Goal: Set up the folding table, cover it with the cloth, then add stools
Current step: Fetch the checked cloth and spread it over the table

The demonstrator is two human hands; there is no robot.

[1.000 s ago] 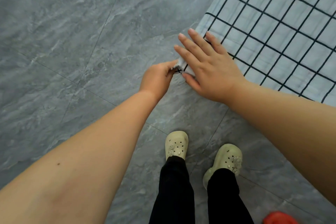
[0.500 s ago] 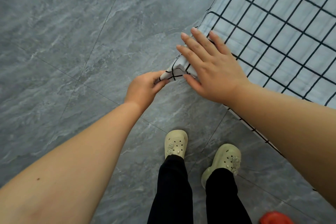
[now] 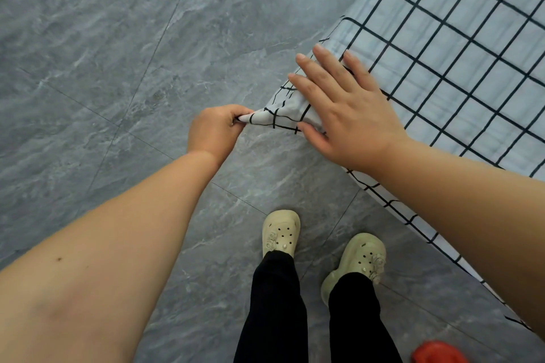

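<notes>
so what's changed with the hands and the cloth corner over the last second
The left hand, pinching the cloth by its corner, has pulled it out to the left, away from the table, drawing it into a taut point. The right hand stayed flat, pressing the cloth at the table corner. The grip, the feet and the red object on the floor are unchanged.

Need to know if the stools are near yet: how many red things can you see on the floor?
1. Part of a red thing shows at the bottom right edge, on the floor right of the shoes. Cannot tell whether it is a stool; others may lie outside the frame.
</notes>
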